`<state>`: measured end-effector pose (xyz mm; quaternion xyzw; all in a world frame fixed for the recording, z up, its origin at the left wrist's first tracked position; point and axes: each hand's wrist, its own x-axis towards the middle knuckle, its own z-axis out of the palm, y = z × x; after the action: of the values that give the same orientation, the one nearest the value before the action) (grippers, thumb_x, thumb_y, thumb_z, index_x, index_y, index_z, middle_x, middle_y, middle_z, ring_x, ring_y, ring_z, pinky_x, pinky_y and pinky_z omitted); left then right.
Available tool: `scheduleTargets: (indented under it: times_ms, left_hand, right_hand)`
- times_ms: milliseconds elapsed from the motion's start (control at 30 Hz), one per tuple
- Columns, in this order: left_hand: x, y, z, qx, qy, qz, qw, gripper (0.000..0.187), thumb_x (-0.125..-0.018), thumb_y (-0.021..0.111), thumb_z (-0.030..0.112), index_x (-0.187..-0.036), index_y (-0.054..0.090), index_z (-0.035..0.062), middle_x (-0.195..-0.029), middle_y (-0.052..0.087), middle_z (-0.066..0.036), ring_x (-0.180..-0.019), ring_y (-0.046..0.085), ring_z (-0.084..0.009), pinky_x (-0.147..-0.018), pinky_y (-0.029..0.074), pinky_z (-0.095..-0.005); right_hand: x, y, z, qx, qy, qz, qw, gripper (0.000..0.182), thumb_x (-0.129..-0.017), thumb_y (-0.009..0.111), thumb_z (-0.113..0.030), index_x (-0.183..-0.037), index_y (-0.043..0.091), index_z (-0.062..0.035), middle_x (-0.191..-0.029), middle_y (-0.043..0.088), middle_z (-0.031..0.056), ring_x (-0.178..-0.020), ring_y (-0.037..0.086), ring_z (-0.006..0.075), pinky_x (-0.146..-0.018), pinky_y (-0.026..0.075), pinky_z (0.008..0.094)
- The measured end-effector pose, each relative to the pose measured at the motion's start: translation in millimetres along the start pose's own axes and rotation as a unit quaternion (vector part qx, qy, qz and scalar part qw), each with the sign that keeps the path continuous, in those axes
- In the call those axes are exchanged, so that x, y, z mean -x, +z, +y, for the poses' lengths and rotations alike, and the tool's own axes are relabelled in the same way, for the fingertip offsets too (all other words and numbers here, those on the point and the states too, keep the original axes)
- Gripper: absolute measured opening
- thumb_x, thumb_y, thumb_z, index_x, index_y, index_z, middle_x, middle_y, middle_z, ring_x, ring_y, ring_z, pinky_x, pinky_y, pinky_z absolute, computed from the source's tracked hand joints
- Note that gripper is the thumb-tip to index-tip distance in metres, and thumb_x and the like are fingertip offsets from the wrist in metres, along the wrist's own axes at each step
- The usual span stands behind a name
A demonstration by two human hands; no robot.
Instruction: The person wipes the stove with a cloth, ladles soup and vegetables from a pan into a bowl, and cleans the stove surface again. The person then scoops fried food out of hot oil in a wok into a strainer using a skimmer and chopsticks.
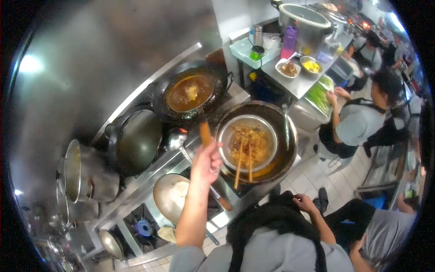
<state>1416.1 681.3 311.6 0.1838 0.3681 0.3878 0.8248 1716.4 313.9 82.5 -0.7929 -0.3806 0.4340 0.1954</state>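
Note:
My left hand (207, 162) is closed round the wooden handle (205, 132) of a strainer that reaches into the wok of brown oil (181, 96), where a pale golden lump floats. My right hand (304, 202) is low beside the black apron, its fingers curled; whether it holds anything is hidden. Right of my left hand, a metal colander (273, 136) holds fried golden pieces, with two wooden chopsticks (250, 164) resting in them. It sits in a large dark round pot (291, 154).
An empty wok (138, 143), a tall steel pot (97, 177) and a pale pan (164, 195) stand left. A steel table (297, 86) carries bowls, a purple bottle (288, 41) and a large pot. A person (362, 118) handles greens at right; others stand nearby.

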Motion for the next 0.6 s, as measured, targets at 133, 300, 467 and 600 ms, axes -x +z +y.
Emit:
scheduleTargets:
  times_ms: [133, 300, 467, 600]
  left_hand:
    - [31, 8, 18, -0.140, 0.031, 0.074, 0.987, 0.015, -0.098, 0.056, 0.007, -0.112, 0.053, 0.0057, -0.089, 0.061, -0.007, -0.052, 0.043, -0.0030, -0.036, 0.030, -0.0159]
    - [54, 26, 32, -0.379, -0.012, 0.177, 0.908, 0.027, -0.091, 0.061, 0.011, -0.116, 0.053, 0.0032, -0.078, 0.059, -0.005, -0.050, 0.048, -0.0053, -0.035, 0.032, -0.0181]
    - [53, 23, 31, -0.548, 0.077, 0.232, 0.800, 0.038, -0.089, 0.060, 0.017, -0.124, 0.053, 0.0022, -0.075, 0.060, -0.008, -0.053, 0.054, -0.0159, -0.044, 0.042, -0.0310]
    - [59, 11, 23, -0.712, 0.169, 0.256, 0.632, 0.045, -0.094, 0.054, 0.024, -0.132, 0.048, 0.0014, -0.114, 0.065, -0.030, -0.109, 0.061, -0.0482, -0.097, 0.046, -0.0537]
  right_hand:
    - [-52, 0, 35, 0.021, -0.036, -0.061, 0.997, 0.035, -0.092, 0.065, -0.032, -0.109, 0.069, -0.0016, -0.094, 0.072, 0.0223, -0.087, 0.069, 0.0371, -0.080, 0.053, 0.0443]
    - [-102, -33, 49, 0.100, -0.063, -0.147, 0.982, 0.034, -0.092, 0.065, -0.032, -0.109, 0.070, -0.0037, -0.098, 0.072, 0.0221, -0.090, 0.069, 0.0378, -0.080, 0.053, 0.0440]
    - [-153, -55, 98, -0.001, -0.049, -0.094, 0.994, 0.027, -0.097, 0.061, -0.022, -0.107, 0.069, 0.0016, -0.087, 0.071, 0.0110, -0.073, 0.069, 0.0175, -0.064, 0.054, 0.0334]
    - [-180, -57, 113, -0.050, -0.022, -0.120, 0.991, 0.025, -0.097, 0.062, -0.020, -0.105, 0.068, 0.0027, -0.083, 0.069, 0.0095, -0.070, 0.067, 0.0159, -0.059, 0.053, 0.0305]
